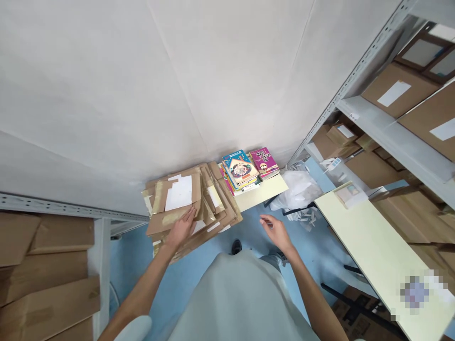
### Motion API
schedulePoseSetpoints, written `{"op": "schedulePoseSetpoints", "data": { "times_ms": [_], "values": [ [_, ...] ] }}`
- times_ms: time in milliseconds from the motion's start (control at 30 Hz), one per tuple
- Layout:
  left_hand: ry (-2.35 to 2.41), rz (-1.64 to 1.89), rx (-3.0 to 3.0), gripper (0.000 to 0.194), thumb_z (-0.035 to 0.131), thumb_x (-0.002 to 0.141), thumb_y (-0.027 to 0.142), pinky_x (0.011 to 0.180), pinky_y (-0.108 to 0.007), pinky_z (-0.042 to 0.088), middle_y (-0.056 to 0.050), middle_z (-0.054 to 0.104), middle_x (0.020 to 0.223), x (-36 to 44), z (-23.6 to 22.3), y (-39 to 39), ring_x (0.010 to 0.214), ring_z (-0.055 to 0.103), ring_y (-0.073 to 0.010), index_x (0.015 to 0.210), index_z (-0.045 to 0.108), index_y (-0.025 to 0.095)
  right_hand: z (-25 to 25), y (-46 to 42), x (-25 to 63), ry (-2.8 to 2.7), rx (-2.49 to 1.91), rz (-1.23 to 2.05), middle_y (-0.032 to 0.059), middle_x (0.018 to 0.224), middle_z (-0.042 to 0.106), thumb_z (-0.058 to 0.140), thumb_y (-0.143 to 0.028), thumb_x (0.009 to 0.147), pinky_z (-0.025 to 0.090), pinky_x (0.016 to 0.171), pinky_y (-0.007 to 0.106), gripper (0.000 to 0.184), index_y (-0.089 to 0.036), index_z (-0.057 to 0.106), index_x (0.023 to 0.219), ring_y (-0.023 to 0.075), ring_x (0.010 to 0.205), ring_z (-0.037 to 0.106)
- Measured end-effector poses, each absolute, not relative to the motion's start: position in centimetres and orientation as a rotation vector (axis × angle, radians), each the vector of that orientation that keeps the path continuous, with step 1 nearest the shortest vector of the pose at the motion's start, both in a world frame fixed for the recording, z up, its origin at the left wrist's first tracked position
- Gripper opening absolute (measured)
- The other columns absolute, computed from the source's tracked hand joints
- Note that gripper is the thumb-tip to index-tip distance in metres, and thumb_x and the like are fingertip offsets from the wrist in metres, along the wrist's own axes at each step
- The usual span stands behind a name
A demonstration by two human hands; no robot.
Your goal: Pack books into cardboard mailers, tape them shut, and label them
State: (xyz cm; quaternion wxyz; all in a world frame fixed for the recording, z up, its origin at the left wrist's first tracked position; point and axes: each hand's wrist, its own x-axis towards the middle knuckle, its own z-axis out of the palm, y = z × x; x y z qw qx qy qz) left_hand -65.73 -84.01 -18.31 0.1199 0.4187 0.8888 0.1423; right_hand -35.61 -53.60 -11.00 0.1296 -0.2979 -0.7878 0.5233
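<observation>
Head view shows the left hand (181, 229) resting flat on the cardboard pile (196, 187) beside the books (241, 169). The right hand (277, 231) is empty in the air, its fingers loosely bent. The pile is messy and seems to poke past the table (275, 187), so a hard push could tip it.

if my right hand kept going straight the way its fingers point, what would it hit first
Likely the front edge of the pale table, just short of the books. Height is unclear: if the right hand is above the tabletop, it might reach the books first.
</observation>
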Motion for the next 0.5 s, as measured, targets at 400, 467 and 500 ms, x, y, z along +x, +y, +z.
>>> {"op": "schedulePoseSetpoints", "data": {
  "times_ms": [400,467,500],
  "values": [
    [2.625,1.631,0.467,0.034,0.059,0.083,0.036,0.079,-0.034,0.061,-0.002,0.08,0.091,-70.2,4.3,-80.4,0.086,0.072,-0.0233,0.105,0.077,0.016,-8.7,-50.5,-37.0,-2.178,-0.725,1.595,0.0119,0.113,0.084,0.061,-0.049,0.099,0.066,0.093,0.042,0.038,-0.022,0.081,0.117,0.028,0.101,0.081],
    [2.381,1.858,0.445,0.029,0.065,0.077,0.034,0.078,-0.036,0.063,0.0,0.081,0.092,-69.7,7.6,-78.8,0.088,0.072,-0.024,0.1,0.075,0.02,-8.0,-49.2,-37.1,-2.138,-0.708,1.593,0.0114,0.113,0.084,0.062,-0.05,0.099,0.066,0.094,0.042,0.038,-0.022,0.081,0.117,0.0276,0.102,0.081],
    [2.271,1.93,0.44,0.026,0.068,0.074,0.032,0.078,-0.037,0.064,0.0,0.081,0.091,-69.3,8.9,-77.7,0.089,0.073,-0.0246,0.097,0.074,0.021,-7.6,-48.4,-37.0,-2.109,-0.7,1.592,0.0113,0.113,0.084,0.063,-0.051,0.099,0.066,0.094,0.043,0.038,-0.023,0.08,0.118,0.0276,0.103,0.081]
  ]
}}
